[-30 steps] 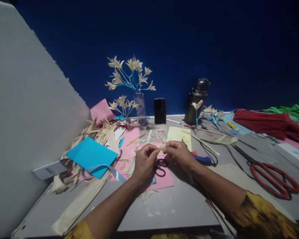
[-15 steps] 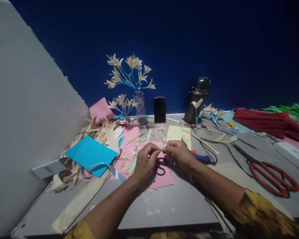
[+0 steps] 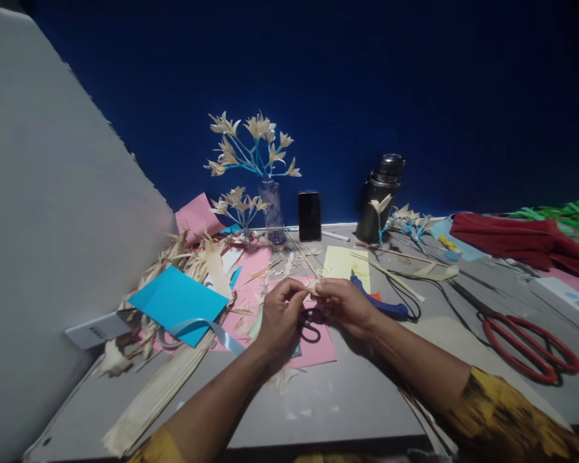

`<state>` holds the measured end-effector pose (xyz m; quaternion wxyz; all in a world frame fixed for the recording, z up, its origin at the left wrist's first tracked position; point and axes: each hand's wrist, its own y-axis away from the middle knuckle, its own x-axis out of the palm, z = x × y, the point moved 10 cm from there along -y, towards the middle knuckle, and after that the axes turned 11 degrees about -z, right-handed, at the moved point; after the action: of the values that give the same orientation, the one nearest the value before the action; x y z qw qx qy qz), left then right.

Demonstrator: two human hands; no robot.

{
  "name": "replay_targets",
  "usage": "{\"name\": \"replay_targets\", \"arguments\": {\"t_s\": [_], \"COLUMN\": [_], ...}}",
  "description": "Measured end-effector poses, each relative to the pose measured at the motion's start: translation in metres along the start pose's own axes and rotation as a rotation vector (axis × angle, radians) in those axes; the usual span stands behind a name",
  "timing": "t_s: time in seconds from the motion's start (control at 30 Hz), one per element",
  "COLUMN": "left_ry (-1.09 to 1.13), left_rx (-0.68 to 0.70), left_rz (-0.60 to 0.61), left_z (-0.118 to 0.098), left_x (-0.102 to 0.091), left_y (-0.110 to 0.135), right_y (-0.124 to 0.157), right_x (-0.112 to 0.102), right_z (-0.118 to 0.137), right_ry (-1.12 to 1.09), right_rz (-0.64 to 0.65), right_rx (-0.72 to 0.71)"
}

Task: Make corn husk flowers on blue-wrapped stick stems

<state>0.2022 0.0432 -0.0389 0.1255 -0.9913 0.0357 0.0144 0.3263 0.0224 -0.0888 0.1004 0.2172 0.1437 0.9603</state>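
My left hand (image 3: 278, 315) and my right hand (image 3: 346, 303) meet over the pink paper (image 3: 318, 344), fingertips pinched together on a small pale dried-leaf piece (image 3: 312, 288). Both hands are closed on it, just above the table. Small black scissors (image 3: 310, 325) lie under my hands on the pink paper. A blue-handled tool (image 3: 383, 305) rests right beside my right hand.
A blue paper sheet (image 3: 176, 301) and a heap of dried leaf scraps (image 3: 188, 257) lie left. A vase of leaf flowers (image 3: 270, 212), a phone (image 3: 309, 215) and a dark flask (image 3: 379, 199) stand at the back. Big red scissors (image 3: 528, 344) and a red cloth (image 3: 525, 241) lie right. A grey panel (image 3: 53, 212) walls the left.
My right hand has dropped slightly and turned, its fingers pressing closer onto the leaf piece. The left hand stays nearly still.
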Motion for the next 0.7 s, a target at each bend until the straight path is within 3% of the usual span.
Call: {"name": "replay_targets", "arguments": {"t_s": [0.07, 0.17, 0.5, 0.7], "left_ry": [0.116, 0.222, 0.365, 0.418], "left_rx": [-0.155, -0.255, -0.354, -0.407], "left_rz": [-0.008, -0.011, 0.057, 0.008], "left_z": [0.016, 0.025, 0.022, 0.028], "left_x": [0.001, 0.005, 0.019, 0.014], "left_y": [0.001, 0.004, 0.012, 0.008], "right_y": [0.001, 0.003, 0.004, 0.001], "right_x": [-0.001, -0.001, 0.000, -0.002], "right_z": [0.005, 0.012, 0.008, 0.017], "right_ry": [0.017, 0.027, 0.076, 0.029], "right_rz": [-0.013, -0.011, -0.004, -0.003], "right_rx": [-0.028, -0.066, -0.055, -0.105]}}
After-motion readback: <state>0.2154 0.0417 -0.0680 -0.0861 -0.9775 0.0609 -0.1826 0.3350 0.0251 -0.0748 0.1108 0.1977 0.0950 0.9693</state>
